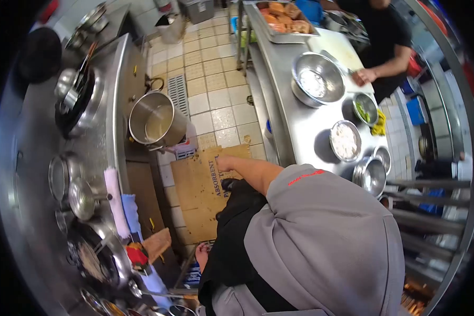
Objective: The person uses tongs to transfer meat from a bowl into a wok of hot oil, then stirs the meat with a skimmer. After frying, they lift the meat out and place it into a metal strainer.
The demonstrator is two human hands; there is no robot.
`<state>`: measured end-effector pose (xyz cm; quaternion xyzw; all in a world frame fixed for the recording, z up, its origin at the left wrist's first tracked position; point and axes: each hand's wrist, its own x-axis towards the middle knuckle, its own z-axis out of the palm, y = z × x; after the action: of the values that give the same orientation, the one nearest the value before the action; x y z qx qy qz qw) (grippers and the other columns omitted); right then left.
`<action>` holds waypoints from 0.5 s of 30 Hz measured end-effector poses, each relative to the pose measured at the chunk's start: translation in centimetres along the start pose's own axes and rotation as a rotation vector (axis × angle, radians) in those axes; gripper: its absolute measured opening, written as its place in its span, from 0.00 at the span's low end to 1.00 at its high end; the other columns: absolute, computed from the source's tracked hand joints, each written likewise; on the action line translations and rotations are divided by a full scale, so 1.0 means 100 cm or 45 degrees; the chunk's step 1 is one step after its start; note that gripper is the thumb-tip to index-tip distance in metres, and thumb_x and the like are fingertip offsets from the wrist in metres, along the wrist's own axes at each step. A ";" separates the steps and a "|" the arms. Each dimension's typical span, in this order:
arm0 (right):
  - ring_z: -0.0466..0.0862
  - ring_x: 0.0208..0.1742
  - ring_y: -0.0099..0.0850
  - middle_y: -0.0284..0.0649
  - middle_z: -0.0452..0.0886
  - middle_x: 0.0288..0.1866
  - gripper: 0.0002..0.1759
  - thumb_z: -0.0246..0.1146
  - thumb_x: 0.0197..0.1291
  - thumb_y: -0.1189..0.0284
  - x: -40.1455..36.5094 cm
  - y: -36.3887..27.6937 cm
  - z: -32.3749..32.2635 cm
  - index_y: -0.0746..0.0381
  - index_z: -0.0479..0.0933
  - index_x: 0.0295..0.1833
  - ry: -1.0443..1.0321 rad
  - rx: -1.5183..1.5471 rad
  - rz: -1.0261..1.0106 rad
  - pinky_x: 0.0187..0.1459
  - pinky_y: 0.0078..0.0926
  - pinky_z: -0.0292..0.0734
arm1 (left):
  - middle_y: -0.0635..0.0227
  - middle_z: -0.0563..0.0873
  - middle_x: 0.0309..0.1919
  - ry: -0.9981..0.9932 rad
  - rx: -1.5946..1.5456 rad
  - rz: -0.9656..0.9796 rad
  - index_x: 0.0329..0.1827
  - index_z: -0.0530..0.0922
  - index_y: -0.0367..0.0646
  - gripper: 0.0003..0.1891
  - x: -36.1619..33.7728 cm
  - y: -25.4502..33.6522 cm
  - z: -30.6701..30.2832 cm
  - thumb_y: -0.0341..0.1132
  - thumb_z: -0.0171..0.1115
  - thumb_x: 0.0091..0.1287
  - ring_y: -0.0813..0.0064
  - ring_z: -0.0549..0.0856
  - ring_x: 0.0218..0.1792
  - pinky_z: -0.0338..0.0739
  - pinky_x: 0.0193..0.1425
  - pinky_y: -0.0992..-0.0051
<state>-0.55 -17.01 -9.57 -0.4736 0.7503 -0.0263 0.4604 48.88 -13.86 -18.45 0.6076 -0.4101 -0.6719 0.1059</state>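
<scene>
My right hand (224,163) hangs low in front of me, over a flat sheet of cardboard (195,184) on the floor. Its fingers look curled in, and whatever may be inside them is hidden. My left hand (201,254) shows only in part past my black apron, near blue-and-white packages (193,275); its grip is too small to read. A large metal stockpot (150,118) with pale liquid at its bottom stands beyond the cardboard.
A stove counter (116,89) with woks, strainers and towels runs along the left. On the right, a steel table (295,121) bears a large metal bowl (317,79), smaller bowls of food and a tray (284,36) of orange-pink pieces. Another person's hand (363,77) rests by a cutting board.
</scene>
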 end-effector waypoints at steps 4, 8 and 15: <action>0.79 0.20 0.38 0.50 0.79 0.22 0.15 0.49 0.46 0.72 -0.037 0.023 -0.003 0.71 0.77 0.29 0.166 0.136 0.090 0.21 0.35 0.73 | 0.68 0.79 0.31 -0.019 -0.027 -0.058 0.48 0.70 0.41 0.12 0.032 0.037 -0.034 0.32 0.52 0.63 0.77 0.77 0.26 0.72 0.30 0.75; 0.78 0.17 0.37 0.48 0.77 0.18 0.16 0.49 0.47 0.68 -0.064 0.060 0.030 0.69 0.76 0.21 0.196 0.102 0.311 0.22 0.34 0.74 | 0.68 0.79 0.32 0.074 -0.195 -0.200 0.49 0.69 0.43 0.13 0.040 0.068 -0.073 0.36 0.52 0.62 0.77 0.76 0.25 0.71 0.29 0.75; 0.80 0.19 0.38 0.48 0.78 0.19 0.14 0.50 0.46 0.69 -0.125 0.090 0.100 0.67 0.77 0.23 0.135 0.101 0.554 0.23 0.36 0.76 | 0.72 0.77 0.26 0.641 -0.996 -0.589 0.36 0.71 0.47 0.10 0.071 0.066 -0.176 0.42 0.53 0.58 0.76 0.76 0.22 0.71 0.26 0.74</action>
<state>2.01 1.08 -11.27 -0.2802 0.8563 0.0194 0.4334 60.70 -30.07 -17.89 0.7402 0.0549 -0.6137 0.2691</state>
